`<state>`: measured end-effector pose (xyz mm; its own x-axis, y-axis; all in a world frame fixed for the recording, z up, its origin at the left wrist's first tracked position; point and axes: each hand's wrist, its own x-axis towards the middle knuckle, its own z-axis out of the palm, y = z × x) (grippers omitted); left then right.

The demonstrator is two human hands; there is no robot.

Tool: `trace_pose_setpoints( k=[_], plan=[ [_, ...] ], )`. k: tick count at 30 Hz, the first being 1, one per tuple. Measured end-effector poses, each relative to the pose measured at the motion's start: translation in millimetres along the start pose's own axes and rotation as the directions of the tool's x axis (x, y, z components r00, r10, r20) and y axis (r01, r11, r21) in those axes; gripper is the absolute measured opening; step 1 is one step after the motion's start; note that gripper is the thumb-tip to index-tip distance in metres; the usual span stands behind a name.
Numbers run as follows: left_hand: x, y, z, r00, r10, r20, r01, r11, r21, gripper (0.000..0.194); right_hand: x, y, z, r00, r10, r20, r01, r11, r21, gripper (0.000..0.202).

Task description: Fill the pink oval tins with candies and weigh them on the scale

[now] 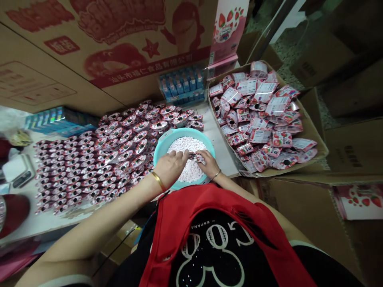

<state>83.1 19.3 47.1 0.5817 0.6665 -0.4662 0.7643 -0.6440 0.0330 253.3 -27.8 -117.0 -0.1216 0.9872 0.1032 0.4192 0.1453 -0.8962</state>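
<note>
Left hand (171, 167) and right hand (210, 164): fingers closed on a small printed packet (196, 157) | packet between both fingertips, being worked above white pellets (188, 142) in a turquoise bowl (159, 146) | grip seemed to need both hands' steadying | standing packets (89, 169) lay beyond the left hand, a carton (319, 153) beyond the right.

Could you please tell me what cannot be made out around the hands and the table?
All in the head view:
- Inside of the small packet between left hand and right hand: hidden by fingers.
- Floor of the turquoise bowl: under white pellets.
- Bottom of the carton: under heaped packets.
- Red tub: cut off by left edge.
</note>
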Motion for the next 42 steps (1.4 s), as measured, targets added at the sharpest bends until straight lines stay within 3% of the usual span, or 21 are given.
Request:
trace_pose_setpoints(
  k=[2,5,8,11,14,17,20,24,27,30,33,38,42],
  plan=[
    [-1,-16,10.5,0.997,-0.039,-0.065,0.033,0.995,-0.097,0.043,-1,0,-1,0.999,0.034,-0.021,-0.033,0.998,0.054,0.038],
    [0,-39,40.8,0.969,-0.147,-0.198,0.068,0.932,-0.357,0.036,-2,-3,-3,0.993,0.105,-0.049,-0.1,0.991,0.086,0.035],
    [5,-43,74.9,0.932,-0.153,-0.329,-0.073,0.81,-0.583,0.038,0,-8,-3,0.993,0.116,-0.019,-0.114,0.988,0.1,0.032],
    [14,-34,100.7,0.923,-0.043,-0.383,-0.211,0.776,-0.595,0.053,5,-13,1,0.995,0.06,0.077,-0.066,0.995,0.074,0.025],
    [25,-29,110.5,0.938,-0.013,-0.346,-0.191,0.814,-0.549,0.037,9,-15,7,0.994,0.043,0.101,-0.047,0.998,0.038,0.021],
    [36,-39,96.1,0.947,0.062,-0.317,-0.219,0.845,-0.488,0.022,14,-17,8,0.997,0.058,0.046,-0.061,0.996,0.063,0.026],
    [59,-58,59.4,0.918,0.12,-0.378,-0.278,0.875,-0.396,0.019,26,-19,-4,0.987,0.076,-0.141,-0.069,0.996,0.053,0.047],
    [124,-89,6.9,0.867,0.023,-0.498,-0.175,0.949,-0.262,0.021,51,-6,-45,0.894,0.068,-0.443,-0.113,0.991,-0.077,0.048],
    [187,-110,-12.4,0.88,-0.078,-0.468,-0.016,0.981,-0.193,0.023,67,20,-84,0.829,0.038,-0.558,-0.176,0.965,-0.195,0.038],
    [239,-126,-11.9,0.912,-0.187,-0.364,0.139,0.978,-0.154,0.023,81,48,-115,0.815,0.018,-0.579,-0.242,0.918,-0.313,0.033],
    [272,-137,0.1,0.93,-0.261,-0.258,0.229,0.962,-0.145,0.026,107,66,-127,0.847,-0.005,-0.531,-0.261,0.868,-0.423,0.035],
    [300,-147,21.8,0.941,-0.297,-0.16,0.274,0.95,-0.147,0.027,172,74,-112,0.898,0.082,-0.432,-0.326,0.782,-0.531,0.045],
    [304,-150,24.9,0.949,-0.295,-0.111,0.275,0.947,-0.167,0.031,201,81,-104,0.895,0.214,-0.391,-0.385,0.812,-0.438,0.052]
  ],
)
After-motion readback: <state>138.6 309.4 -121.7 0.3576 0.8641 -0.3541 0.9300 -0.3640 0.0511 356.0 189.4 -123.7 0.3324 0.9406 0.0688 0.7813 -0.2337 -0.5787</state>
